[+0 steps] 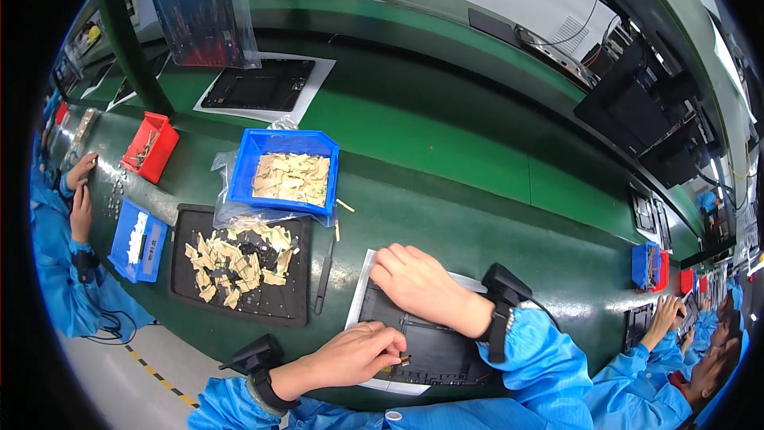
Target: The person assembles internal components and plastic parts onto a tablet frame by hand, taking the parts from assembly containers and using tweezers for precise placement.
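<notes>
A black flat device housing (446, 348) lies on a white sheet (360, 291) right in front of me. Over its lower left part, my left hand (350, 355) is closed in a pinch, thumb and index together. Just beside those fingertips shows a small orange and black piece (405, 361); whether I grip it or it sits on the housing is unclear. My right hand (426, 287) crosses the housing's upper left corner with fingers curled down. Its fingertips are hidden, and so is anything in them. Both wrists wear black straps with a small black box.
Left of the housing are a thin grey tool (325, 277) and a black tray (185, 271) of cream paper strips (239, 263). Behind stand a blue bin (333, 183) of strips, a red bin (165, 147) and another blue bin (121, 239). Co-workers sit on both sides.
</notes>
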Action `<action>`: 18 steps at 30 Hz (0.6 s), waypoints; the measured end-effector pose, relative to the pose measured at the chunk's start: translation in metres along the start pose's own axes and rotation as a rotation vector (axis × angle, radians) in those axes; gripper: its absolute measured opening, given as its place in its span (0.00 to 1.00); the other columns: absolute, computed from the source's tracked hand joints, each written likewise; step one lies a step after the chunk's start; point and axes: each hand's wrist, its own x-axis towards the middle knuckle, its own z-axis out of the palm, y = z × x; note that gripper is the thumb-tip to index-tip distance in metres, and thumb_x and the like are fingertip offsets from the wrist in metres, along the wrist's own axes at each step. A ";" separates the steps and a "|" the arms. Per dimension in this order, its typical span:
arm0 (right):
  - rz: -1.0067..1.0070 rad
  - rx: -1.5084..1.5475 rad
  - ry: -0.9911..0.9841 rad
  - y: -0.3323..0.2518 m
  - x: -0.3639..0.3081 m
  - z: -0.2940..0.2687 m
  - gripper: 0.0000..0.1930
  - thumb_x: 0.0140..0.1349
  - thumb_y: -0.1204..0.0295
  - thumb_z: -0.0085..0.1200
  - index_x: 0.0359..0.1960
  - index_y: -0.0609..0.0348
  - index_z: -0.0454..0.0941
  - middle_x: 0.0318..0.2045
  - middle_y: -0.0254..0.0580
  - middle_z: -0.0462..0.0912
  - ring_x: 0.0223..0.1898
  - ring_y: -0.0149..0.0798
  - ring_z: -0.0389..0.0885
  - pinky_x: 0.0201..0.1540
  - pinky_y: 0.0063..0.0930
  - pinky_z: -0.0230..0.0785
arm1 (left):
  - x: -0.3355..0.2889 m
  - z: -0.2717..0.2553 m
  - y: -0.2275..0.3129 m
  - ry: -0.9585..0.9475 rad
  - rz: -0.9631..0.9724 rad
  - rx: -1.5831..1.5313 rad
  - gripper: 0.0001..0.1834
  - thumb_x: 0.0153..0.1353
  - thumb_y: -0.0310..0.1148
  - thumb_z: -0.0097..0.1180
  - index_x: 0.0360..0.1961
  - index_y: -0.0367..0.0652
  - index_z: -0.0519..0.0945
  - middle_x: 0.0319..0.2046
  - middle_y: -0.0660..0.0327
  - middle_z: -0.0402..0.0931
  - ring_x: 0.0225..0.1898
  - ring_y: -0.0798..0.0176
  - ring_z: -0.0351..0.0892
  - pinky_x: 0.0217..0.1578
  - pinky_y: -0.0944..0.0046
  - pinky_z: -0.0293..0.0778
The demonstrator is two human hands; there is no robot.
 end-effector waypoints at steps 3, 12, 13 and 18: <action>0.037 0.178 0.026 0.015 0.004 0.003 0.07 0.55 0.71 0.59 0.31 0.58 0.74 0.30 0.40 0.76 0.36 0.43 0.76 0.37 0.35 0.73 | 0.001 -0.002 0.000 -0.054 0.033 0.055 0.10 0.60 0.30 0.58 0.41 0.41 0.73 0.32 0.58 0.78 0.40 0.54 0.78 0.43 0.56 0.71; 0.484 0.672 0.280 0.010 -0.026 -0.028 0.04 0.60 0.74 0.58 0.33 0.61 0.78 0.31 0.43 0.78 0.35 0.43 0.79 0.37 0.33 0.72 | 0.002 -0.009 0.015 0.203 -0.139 -0.057 0.13 0.60 0.29 0.60 0.39 0.39 0.67 0.30 0.54 0.78 0.35 0.55 0.82 0.36 0.59 0.77; 0.500 0.752 0.202 0.002 -0.035 -0.039 0.04 0.60 0.74 0.58 0.34 0.62 0.78 0.31 0.42 0.79 0.35 0.40 0.79 0.36 0.31 0.71 | 0.004 -0.011 0.020 0.260 -0.166 -0.033 0.14 0.59 0.28 0.61 0.39 0.39 0.67 0.29 0.54 0.78 0.35 0.54 0.83 0.35 0.58 0.77; 0.468 0.973 0.004 -0.020 -0.057 -0.050 0.08 0.61 0.72 0.59 0.39 0.61 0.80 0.32 0.38 0.79 0.34 0.35 0.79 0.31 0.25 0.71 | 0.004 -0.018 0.027 0.330 -0.135 0.060 0.17 0.56 0.26 0.65 0.38 0.39 0.67 0.29 0.58 0.80 0.32 0.59 0.83 0.36 0.63 0.76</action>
